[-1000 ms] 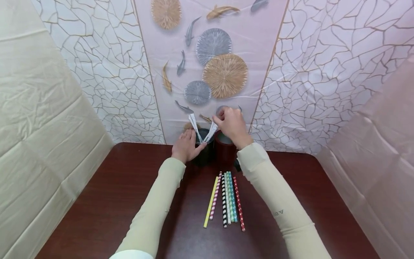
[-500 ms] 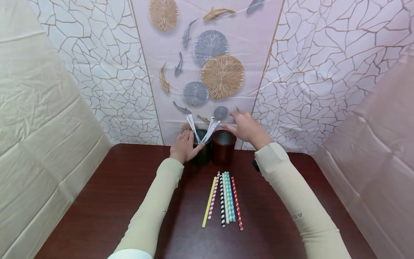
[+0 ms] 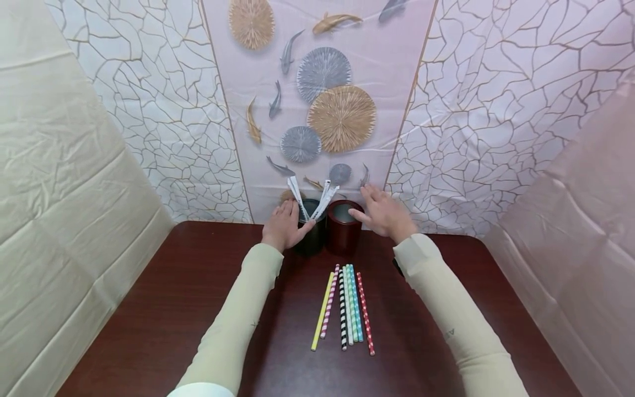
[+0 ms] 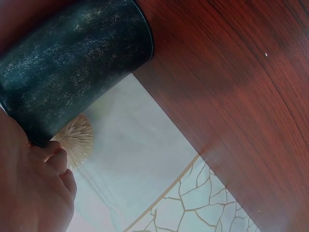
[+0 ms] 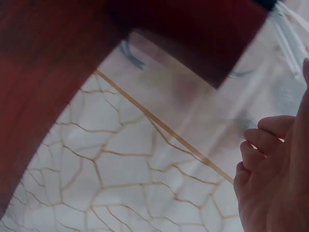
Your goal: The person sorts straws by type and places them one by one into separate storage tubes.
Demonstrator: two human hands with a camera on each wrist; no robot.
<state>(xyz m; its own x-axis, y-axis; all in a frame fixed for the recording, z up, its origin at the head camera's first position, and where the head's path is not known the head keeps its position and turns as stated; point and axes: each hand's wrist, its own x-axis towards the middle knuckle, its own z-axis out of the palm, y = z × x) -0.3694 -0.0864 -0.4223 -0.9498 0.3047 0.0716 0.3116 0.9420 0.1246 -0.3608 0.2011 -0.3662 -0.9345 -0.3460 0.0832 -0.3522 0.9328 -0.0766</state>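
In the head view, my left hand point(image 3: 284, 226) grips the side of a black cup point(image 3: 313, 241), with its thumb at the near rim and its fingers on the far left. Several slim white printed packets point(image 3: 324, 199) stand fanned out in that cup. Close against it on the right is a dark red cup point(image 3: 343, 237), with no contents seen inside. My right hand point(image 3: 387, 214) is spread beside the red cup, its thumb near the rim; whether they touch I cannot tell. The left wrist view shows curled fingers point(image 4: 58, 162) by the black cup's rim.
Several patterned paper straws point(image 3: 343, 309) lie side by side on the brown table point(image 3: 208, 309), in front of the cups. A patterned cloth point(image 3: 446, 138) hangs right behind the table's back edge. Beige cloth walls point(image 3: 64, 165) close in both sides.
My right hand released the white packets in the black cup, moved right, then came down beside the red cup with fingers extended. My left hand has stayed at the black cup.
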